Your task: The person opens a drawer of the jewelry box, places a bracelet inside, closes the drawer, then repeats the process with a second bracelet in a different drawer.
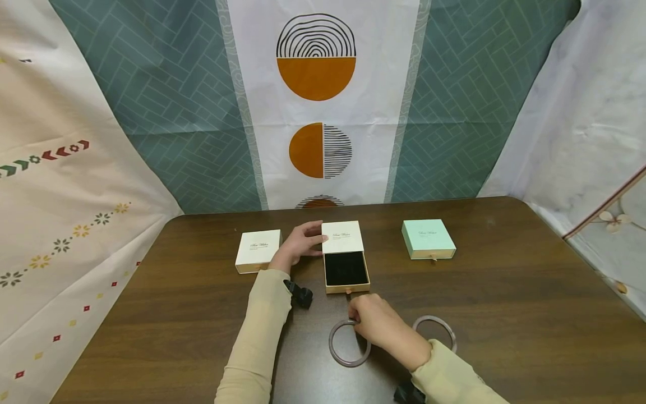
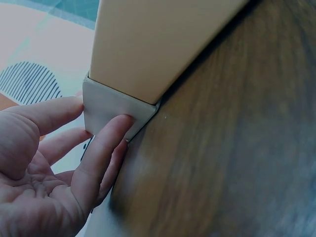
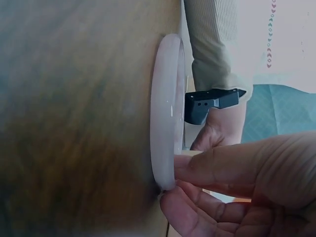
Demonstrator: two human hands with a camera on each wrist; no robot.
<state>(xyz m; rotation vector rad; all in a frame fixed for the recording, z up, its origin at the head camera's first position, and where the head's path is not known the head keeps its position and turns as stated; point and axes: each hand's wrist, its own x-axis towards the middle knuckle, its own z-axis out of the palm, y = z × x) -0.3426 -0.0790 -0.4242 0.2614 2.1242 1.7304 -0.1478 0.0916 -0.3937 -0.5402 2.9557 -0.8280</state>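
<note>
In the head view a cream gift box (image 1: 343, 237) has its drawer (image 1: 347, 290) pulled toward the person, showing a black lining. My left hand (image 1: 301, 241) holds the box's sleeve at its left side; the left wrist view shows thumb and fingertips against the sleeve (image 2: 106, 106). Just in front of the drawer, my right hand (image 1: 381, 322) pinches the far rim of a pale pinkish bangle (image 1: 334, 352). Up close, the bangle (image 3: 165, 108) sits low by the table, with thumb and fingers at one end. A second bangle (image 1: 446, 326) lies to the right, partly behind the forearm.
Another cream box (image 1: 257, 247), closed, stands left of the left hand. A closed mint-green box (image 1: 429, 238) stands at the back right. All rest on a brown wooden table (image 1: 151, 336), with patterned cloth (image 1: 323, 112) hanging behind it.
</note>
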